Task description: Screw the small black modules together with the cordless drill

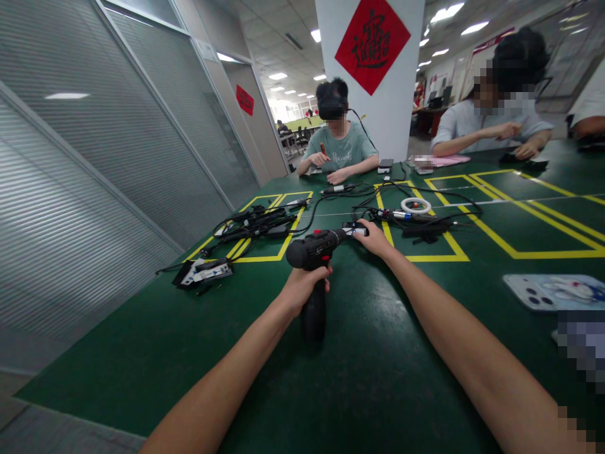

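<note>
My left hand (pixel 305 287) is wrapped round the handle of a black cordless drill (pixel 316 249) with red accents. The drill stands upright over the green table, its chuck pointing away and to the right. At the chuck's end, my right hand (pixel 373 239) has its fingers closed on a small black-and-white part (pixel 350 228). Whether the drill bit touches this part is too small to tell. Beyond my right hand lie black cables and tools, with a white ring (pixel 416 205) among them.
Yellow tape rectangles mark the green table (pixel 378 378). Tangled black cables (pixel 258 222) and a black-and-white pouch (pixel 203 272) lie on the left. A phone (pixel 558 291) rests at the right. Two people (pixel 339 142) (pixel 496 120) work across the table.
</note>
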`<move>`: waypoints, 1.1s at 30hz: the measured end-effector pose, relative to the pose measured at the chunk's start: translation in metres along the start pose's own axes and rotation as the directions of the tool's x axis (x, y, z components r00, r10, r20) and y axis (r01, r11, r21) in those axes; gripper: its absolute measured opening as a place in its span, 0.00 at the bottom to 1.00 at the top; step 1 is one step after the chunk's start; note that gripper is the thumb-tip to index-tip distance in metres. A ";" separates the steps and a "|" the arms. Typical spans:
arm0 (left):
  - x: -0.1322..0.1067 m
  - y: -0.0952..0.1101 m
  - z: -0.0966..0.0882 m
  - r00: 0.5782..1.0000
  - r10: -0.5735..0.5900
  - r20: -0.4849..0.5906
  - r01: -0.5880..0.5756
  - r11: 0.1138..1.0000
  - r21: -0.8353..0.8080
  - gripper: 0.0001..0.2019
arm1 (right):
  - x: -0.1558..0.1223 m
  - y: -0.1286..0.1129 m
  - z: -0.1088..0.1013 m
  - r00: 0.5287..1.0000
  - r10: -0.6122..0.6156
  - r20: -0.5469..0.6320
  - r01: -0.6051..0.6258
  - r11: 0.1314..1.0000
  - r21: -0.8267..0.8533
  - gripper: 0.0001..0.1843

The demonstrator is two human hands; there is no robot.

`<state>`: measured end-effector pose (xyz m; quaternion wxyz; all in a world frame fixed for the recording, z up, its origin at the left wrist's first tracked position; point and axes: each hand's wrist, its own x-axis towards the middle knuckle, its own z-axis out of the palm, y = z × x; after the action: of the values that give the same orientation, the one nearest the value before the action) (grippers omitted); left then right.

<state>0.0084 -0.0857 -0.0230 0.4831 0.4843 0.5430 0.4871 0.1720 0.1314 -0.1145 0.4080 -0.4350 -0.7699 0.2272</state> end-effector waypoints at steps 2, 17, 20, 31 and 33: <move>0.000 0.000 0.000 1.000 0.008 0.007 -0.008 1.000 0.000 0.11 | 0.000 0.000 0.000 1.000 0.001 0.002 -0.001 1.000 0.000 0.27; -0.001 0.002 0.001 1.000 0.000 0.008 0.000 1.000 -0.015 0.11 | 0.000 0.001 0.000 1.000 -0.007 0.003 0.007 1.000 -0.002 0.27; -0.001 0.001 0.001 1.000 -0.002 0.004 0.002 1.000 -0.024 0.11 | 0.000 0.001 0.000 1.000 -0.006 0.002 0.006 1.000 -0.006 0.27; 0.000 -0.002 -0.001 1.000 0.010 0.015 -0.010 1.000 -0.006 0.11 | -0.001 -0.002 -0.002 1.000 0.006 0.016 -0.006 1.000 -0.001 0.28; 0.000 -0.001 -0.001 1.000 0.002 0.011 -0.002 1.000 -0.010 0.11 | -0.001 -0.001 -0.001 1.000 0.006 0.012 -0.006 1.000 0.000 0.28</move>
<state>0.0070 -0.0860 -0.0243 0.4881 0.4849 0.5373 0.4877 0.1729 0.1301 -0.1133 0.4027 -0.4362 -0.7708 0.2309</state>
